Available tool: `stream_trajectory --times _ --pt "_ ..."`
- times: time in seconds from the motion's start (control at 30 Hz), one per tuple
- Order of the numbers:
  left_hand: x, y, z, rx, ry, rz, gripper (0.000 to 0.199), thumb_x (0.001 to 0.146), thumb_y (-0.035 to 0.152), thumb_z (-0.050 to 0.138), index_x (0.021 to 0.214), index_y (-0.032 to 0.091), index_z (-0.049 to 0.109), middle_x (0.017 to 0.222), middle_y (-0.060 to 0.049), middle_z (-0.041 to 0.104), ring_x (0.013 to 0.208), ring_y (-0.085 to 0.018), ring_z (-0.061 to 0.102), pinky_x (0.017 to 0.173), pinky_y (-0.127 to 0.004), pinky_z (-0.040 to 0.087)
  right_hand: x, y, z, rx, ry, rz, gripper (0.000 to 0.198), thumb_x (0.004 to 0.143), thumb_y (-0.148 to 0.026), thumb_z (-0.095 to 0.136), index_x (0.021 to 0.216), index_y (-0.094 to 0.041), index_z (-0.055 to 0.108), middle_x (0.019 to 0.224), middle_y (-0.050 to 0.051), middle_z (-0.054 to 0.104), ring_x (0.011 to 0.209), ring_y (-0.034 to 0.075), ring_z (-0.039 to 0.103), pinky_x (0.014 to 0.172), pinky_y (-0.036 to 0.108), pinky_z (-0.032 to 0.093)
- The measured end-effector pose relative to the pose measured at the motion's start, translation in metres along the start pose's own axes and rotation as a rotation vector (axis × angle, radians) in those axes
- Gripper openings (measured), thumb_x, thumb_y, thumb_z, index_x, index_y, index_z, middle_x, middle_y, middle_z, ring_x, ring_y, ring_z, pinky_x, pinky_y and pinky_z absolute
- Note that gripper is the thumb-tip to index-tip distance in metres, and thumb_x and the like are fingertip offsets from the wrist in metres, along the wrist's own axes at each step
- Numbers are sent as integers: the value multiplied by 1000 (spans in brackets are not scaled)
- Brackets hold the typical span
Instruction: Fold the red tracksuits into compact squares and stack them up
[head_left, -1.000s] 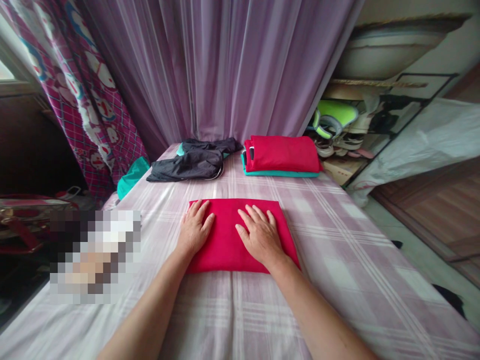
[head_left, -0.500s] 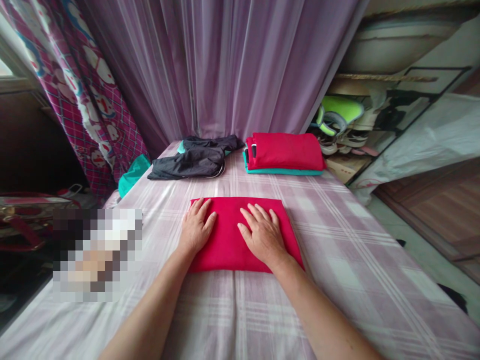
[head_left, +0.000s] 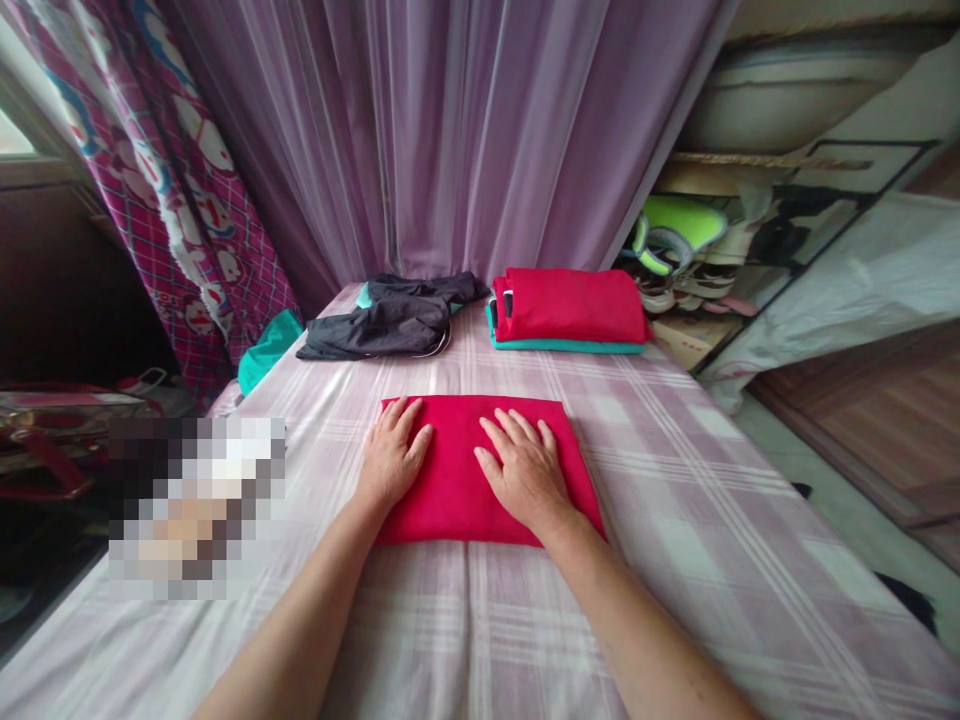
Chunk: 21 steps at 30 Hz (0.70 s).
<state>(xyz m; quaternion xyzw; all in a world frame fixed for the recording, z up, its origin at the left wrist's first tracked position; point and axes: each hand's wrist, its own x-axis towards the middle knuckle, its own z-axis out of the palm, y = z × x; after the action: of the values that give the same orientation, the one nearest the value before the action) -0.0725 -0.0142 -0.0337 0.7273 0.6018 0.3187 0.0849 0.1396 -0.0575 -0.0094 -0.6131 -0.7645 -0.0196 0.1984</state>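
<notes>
A red garment [head_left: 454,490], folded into a flat rectangle, lies on the plaid tablecloth [head_left: 690,560] in front of me. My left hand [head_left: 394,455] rests palm down on its left edge, fingers stretched away from me. On its right half lies my right hand [head_left: 525,465], also flat with the fingers spread. Neither hand grips the cloth. What kind of garment it is cannot be made out from the folds. Beyond it, at the back right, sits a stack of folded clothes [head_left: 574,305], red on top and teal below.
Dark grey clothing [head_left: 382,325] lies loosely at the back left, with a teal cloth [head_left: 270,350] by the left edge. A purple curtain [head_left: 450,130] hangs behind. Shelves with shoes [head_left: 705,280] stand at the right. A blurred patch [head_left: 199,510] covers something on the left.
</notes>
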Motion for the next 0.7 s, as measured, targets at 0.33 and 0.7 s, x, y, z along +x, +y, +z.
stream_trajectory --times 0.33,0.7 --pt "0 1 0 -8 7 -7 48 98 46 45 139 24 55 150 -11 51 140 -26 44 117 -50 35 0 0 1 3 22 -2 44 100 -39 44 139 -24 58 148 11 54 138 28 44 115 55 24" --pt "0 4 -3 2 -27 -32 49 98 46 45 140 23 54 151 -12 49 141 -27 43 117 -50 34 0 0 1 -8 15 3 44 99 -38 44 139 -25 58 148 11 54 138 28 44 115 56 25"
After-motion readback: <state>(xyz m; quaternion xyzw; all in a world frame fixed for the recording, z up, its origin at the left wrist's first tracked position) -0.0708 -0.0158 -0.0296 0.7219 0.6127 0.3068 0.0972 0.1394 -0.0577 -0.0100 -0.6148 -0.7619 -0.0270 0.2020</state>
